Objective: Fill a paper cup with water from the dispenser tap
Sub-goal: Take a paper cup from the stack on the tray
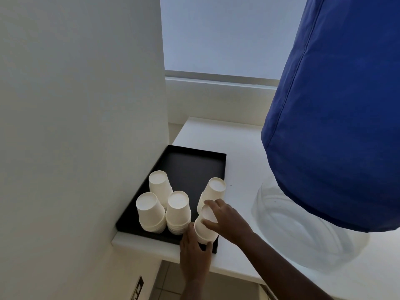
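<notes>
Several stacks of upside-down white paper cups stand in a black tray (190, 161) on a white counter. At the tray's near right corner both my hands are on one short stack (204, 229). My left hand (193, 254) grips its lower rim from the front. My right hand (227, 219) pinches the top cup near its upturned base. The water dispenser stands to the right: a bottle under a blue cloth cover (337, 118) on a clear base (303, 232). No tap is visible.
Other cup stacks stand at the tray's near left (149, 211), middle (178, 211), back (159, 184) and right (213, 190). A white wall (75, 126) closes the left side. Bare counter (236, 144) lies behind the tray, with a window beyond.
</notes>
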Demonstrator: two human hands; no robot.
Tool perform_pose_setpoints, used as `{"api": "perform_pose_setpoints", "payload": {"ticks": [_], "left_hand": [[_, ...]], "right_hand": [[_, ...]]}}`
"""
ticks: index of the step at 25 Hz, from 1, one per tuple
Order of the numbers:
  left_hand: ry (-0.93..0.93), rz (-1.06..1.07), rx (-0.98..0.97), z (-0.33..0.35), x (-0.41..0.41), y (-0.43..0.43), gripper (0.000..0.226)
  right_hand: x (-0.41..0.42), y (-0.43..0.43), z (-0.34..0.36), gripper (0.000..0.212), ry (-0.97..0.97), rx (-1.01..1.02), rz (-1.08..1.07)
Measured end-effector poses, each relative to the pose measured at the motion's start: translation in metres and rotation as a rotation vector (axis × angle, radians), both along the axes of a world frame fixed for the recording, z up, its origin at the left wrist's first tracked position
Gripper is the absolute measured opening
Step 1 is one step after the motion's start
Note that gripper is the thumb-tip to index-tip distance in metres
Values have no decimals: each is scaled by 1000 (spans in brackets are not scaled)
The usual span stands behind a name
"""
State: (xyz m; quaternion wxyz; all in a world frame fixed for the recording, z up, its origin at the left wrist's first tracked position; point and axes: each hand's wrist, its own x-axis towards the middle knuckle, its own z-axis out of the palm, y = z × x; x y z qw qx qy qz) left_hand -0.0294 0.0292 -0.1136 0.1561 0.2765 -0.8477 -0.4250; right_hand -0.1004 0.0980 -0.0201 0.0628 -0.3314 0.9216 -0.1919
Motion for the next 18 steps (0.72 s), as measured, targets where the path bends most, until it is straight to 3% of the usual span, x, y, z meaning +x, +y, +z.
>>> {"api": "perform_pose_setpoints", "payload": {"ticks": [7, 13, 16, 18], "left_hand": [[-47, 26, -49, -4, -1, 4, 66], [-37, -23, 13, 4, -1, 4, 62], [100, 37, 112, 21, 4, 12, 47], [327, 91, 135, 35, 13, 22, 27]], "right_hand": [[-9, 2, 24, 52, -2, -82, 44], [18, 36, 35, 49, -54, -473, -213], [43, 57, 26, 47, -111, -672, -362], [57, 69, 13, 42, -175, -790, -481]]}}
